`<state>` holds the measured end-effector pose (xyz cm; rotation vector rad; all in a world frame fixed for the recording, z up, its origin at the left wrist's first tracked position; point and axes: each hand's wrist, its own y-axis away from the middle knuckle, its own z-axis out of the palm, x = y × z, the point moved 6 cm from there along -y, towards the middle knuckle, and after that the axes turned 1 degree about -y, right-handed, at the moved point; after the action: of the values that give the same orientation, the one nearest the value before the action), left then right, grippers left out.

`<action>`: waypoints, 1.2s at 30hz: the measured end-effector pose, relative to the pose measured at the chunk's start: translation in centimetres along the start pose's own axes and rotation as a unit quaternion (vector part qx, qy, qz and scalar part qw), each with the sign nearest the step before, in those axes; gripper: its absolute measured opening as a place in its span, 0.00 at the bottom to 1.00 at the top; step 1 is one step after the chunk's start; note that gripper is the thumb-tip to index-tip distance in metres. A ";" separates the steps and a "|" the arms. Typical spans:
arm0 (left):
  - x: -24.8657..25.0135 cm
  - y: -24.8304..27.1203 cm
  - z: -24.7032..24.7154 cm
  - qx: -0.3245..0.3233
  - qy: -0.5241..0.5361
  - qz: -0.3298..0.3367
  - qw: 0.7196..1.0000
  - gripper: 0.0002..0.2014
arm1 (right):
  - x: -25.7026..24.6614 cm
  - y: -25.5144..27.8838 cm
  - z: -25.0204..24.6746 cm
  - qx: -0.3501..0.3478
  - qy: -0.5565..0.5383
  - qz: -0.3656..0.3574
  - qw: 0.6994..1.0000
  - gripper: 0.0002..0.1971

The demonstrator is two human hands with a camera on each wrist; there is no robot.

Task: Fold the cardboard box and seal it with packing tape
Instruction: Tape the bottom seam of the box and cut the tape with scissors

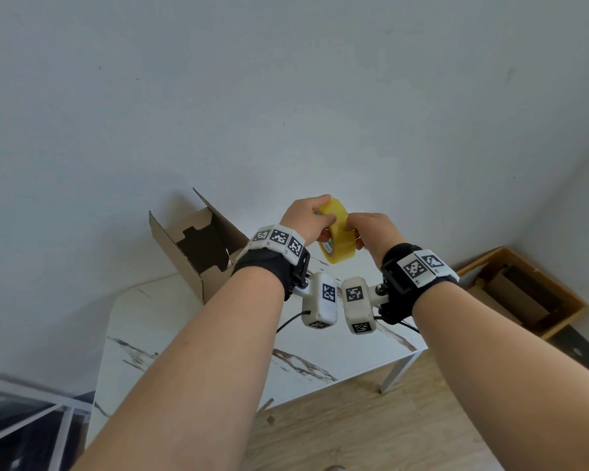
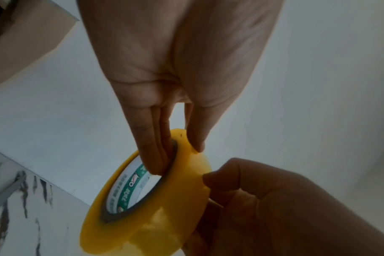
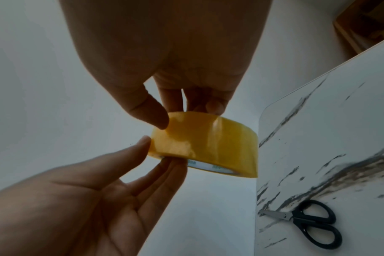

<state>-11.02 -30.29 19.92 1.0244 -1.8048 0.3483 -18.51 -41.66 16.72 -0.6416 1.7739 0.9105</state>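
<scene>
A yellow roll of packing tape (image 1: 335, 232) is held up in the air between both hands, above the table. My left hand (image 1: 323, 215) has its fingers (image 2: 156, 155) hooked through the roll's core and its thumb on the outer face of the tape roll (image 2: 164, 207). My right hand (image 1: 354, 232) pinches the outer surface of the tape roll (image 3: 208, 145) between thumb and fingers. The brown cardboard box (image 1: 184, 243) stands on the table behind my left wrist, open side facing me, flaps spread.
The white marble-pattern table (image 1: 170, 321) stands against a white wall. Black-handled scissors (image 3: 307, 223) lie on the table (image 3: 329, 138). A wooden crate (image 1: 524, 294) with cardboard sits on the floor at right. A white metal frame (image 1: 31, 419) is at lower left.
</scene>
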 end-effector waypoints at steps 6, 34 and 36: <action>-0.2 -0.7 -0.5 -0.002 0.012 -0.007 1.000 0.26 | -0.4 0.2 0.3 -0.044 -0.007 -0.052 0.998 0.13; 0.2 -0.7 -0.4 -0.006 0.040 0.006 0.999 0.25 | 0.0 -1.1 -0.1 -0.026 -0.061 -0.039 0.997 0.10; 0.2 -0.6 -0.5 0.004 0.050 0.008 0.999 0.25 | 0.1 -1.1 0.0 -0.021 -0.054 -0.019 0.998 0.11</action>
<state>-10.27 -30.47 20.18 0.9823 -1.7233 0.4094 -17.70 -42.34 16.31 -0.6387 1.6452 0.9421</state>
